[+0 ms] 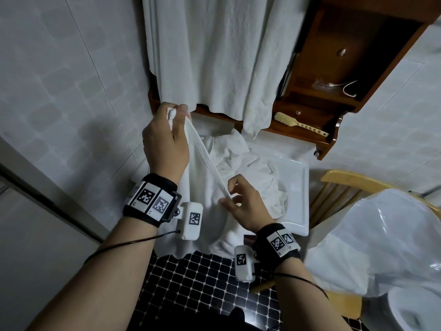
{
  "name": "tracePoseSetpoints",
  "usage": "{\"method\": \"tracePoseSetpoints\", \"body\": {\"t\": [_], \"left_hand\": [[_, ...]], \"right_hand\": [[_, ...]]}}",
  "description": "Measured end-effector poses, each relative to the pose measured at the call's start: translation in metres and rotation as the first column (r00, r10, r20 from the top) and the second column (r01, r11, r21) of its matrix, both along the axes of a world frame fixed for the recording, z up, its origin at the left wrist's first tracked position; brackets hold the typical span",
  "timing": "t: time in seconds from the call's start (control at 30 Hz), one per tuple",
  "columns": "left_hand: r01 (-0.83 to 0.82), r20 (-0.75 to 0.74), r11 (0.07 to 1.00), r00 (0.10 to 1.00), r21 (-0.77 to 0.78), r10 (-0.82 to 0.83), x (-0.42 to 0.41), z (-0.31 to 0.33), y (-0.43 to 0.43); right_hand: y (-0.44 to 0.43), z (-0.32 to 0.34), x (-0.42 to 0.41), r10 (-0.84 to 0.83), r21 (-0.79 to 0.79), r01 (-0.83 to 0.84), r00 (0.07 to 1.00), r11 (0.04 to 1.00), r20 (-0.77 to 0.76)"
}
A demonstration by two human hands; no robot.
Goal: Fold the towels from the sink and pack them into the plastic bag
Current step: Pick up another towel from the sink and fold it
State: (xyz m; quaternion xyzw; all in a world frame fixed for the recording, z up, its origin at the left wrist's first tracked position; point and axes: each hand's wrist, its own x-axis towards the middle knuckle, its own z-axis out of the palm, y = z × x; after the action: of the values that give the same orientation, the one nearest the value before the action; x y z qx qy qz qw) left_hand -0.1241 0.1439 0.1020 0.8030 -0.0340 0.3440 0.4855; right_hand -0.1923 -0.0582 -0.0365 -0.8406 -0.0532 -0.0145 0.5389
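A plain white towel [202,206] is held up at the centre of the frame, above the front of a white rectangular ceramic sink [303,199]. One corner of it is bunched inside the curled fingers and thumb of the left hand [164,144], which is raised at the upper centre. Lower and to the right, the same edge is pinched between the thumb and fingertips of the right hand [243,206]. The hem is drawn into a taut diagonal band between the two hands, which are set well apart. The rest of the cloth hangs beneath them and is draped over the sink's near rim toward the black mosaic-tiled floor [202,283] at the bottom of the frame. Further crumpled white towels [238,158] are heaped in the basin, behind and to the right of the held one. A translucent white plastic bag [381,235] is seen at the right edge, resting on a pale wooden chair [346,185] just beside the sink. A black wristband with square black-and-white markers [152,201] is worn on the left wrist, and a similar band [279,242] on the right. Large white cloths [214,56] are hung at the top centre in front of a dark brown wooden wall shelf [334,68]. A wooden-handled bristle brush [298,124] is laid on its lowest ledge. A thin white cord [348,88] lies on the ledge above, toward the upper right. Pale grey tiled walls [59,80] fill the left side.
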Motion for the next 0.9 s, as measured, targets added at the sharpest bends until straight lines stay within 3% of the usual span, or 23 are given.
{"method": "tracePoseSetpoints", "body": {"t": [0.17,0.3,0.37,0.47,0.6,0.73,0.83,0.9], "left_hand": [[0.053,0.029,0.998,0.998,0.012,-0.054,-0.002,0.006,-0.003],[0.104,0.069,0.994,0.992,0.032,-0.106,-0.006,0.009,-0.005],[0.107,0.067,0.994,0.992,0.029,-0.109,-0.006,0.010,-0.006],[0.101,0.085,0.995,0.991,0.022,-0.103,-0.005,0.013,-0.004],[0.038,0.109,0.999,0.993,-0.012,-0.036,0.000,0.017,0.010],[-0.039,0.118,0.998,0.992,-0.046,0.044,0.004,0.019,0.022],[-0.044,0.111,0.998,0.993,-0.055,0.050,0.004,0.018,0.021],[-0.046,0.110,0.996,0.992,-0.070,0.054,0.005,0.019,0.017]], "right_hand": [[0.020,-0.004,0.005,-0.023,0.019,0.021,0.997,1.000,0.073],[0.036,-0.008,0.010,0.176,-0.144,-0.155,0.973,0.977,0.150],[0.048,-0.010,0.013,0.282,-0.214,-0.256,0.954,0.943,0.103],[0.061,-0.015,0.017,0.352,-0.287,-0.368,0.930,0.884,-0.106],[0.055,-0.024,0.014,0.233,-0.191,-0.319,0.899,0.928,-0.371],[0.030,-0.032,0.009,0.081,-0.139,-0.181,0.842,0.973,-0.533],[0.016,-0.032,0.011,-0.102,-0.287,-0.021,0.907,0.958,-0.409],[0.014,-0.031,0.011,-0.163,-0.286,0.058,0.919,0.956,-0.359]]}}
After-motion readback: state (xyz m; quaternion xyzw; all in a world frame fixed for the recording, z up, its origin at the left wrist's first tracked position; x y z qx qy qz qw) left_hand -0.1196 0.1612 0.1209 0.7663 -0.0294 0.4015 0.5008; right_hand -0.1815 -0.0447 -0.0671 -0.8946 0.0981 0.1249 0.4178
